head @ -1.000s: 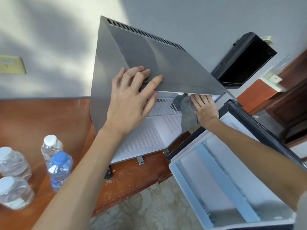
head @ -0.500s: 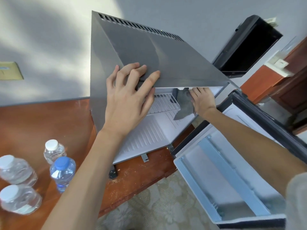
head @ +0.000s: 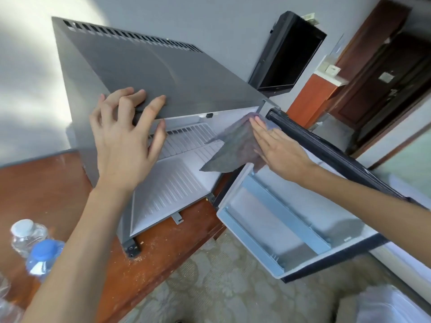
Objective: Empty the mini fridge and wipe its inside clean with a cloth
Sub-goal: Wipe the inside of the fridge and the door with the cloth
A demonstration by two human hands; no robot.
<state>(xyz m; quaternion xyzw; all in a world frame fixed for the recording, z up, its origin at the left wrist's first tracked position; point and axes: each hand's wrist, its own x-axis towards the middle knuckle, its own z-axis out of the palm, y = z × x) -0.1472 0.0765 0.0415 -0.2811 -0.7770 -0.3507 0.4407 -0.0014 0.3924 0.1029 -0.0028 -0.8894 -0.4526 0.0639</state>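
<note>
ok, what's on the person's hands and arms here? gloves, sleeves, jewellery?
Nothing worn that shows. The left hand and right hand are bare: no gloves, rings or watch. The left forearm and right forearm are uncovered to the frame edge, with no sleeve in view. No markings visible.

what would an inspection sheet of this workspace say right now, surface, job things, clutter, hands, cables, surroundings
surface: reddish wooden desk, crumbs scattered near its front edge
job's things: mini fridge open, what shows of its inside is bare; fridge door shelves empty; grey cloth held against the right inner wall
clutter: water bottles at the desk's left
hands: left hand rests on the fridge's top, fingers spread; right hand presses the cloth flat
cables: nothing seen
surroundings: grey wall, wall-mounted television, dark room door, patterned carpet
</note>
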